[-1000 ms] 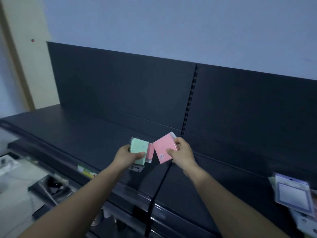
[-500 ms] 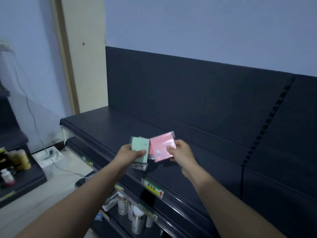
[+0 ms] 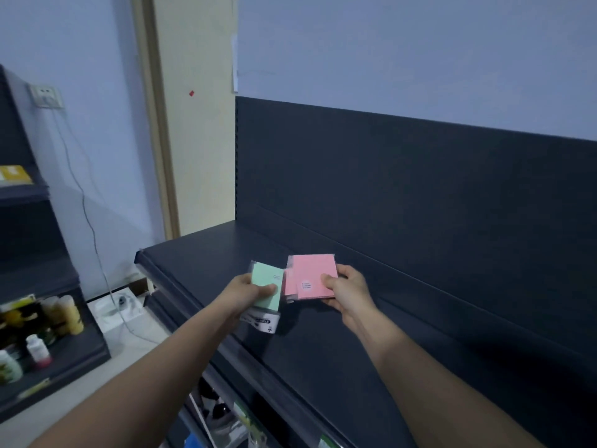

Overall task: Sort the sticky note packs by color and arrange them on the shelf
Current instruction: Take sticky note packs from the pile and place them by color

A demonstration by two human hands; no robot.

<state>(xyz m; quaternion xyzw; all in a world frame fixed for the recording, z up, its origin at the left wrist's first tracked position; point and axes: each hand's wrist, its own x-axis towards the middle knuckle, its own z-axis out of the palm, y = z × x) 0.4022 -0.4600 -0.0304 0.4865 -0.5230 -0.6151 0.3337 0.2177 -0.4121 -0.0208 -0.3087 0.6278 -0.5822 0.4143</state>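
Reaching forward from the lower edge, both forearms (image 3: 145, 376) were held over the dark shelf (image 3: 200, 253). The left hand (image 3: 240, 294) was curled round a green pack (image 3: 266, 286), with the thumb laid across its face and the fingers hidden beneath. A white-labelled wrapper (image 3: 261, 323) was seen protruding under that pack, in the same grip. The right hand (image 3: 347, 291) was closed on a pink pack (image 3: 311, 276), which was pinched at its right edge between the thumb on top and the fingers underneath. A second pink edge was visible below it; whether this was a separate pack could not be told. Both packs were held side by side over the shelf's left end; whether they touched could not be told. Behind them the shelf was backed by a dark panel (image 3: 420, 189), above which a pale wall (image 3: 420, 53) was seen. At far left, bottles (image 3: 64, 315) were ranged on a rack (image 3: 64, 360), and a cable (image 3: 93, 234) was hung from a socket (image 3: 45, 95).
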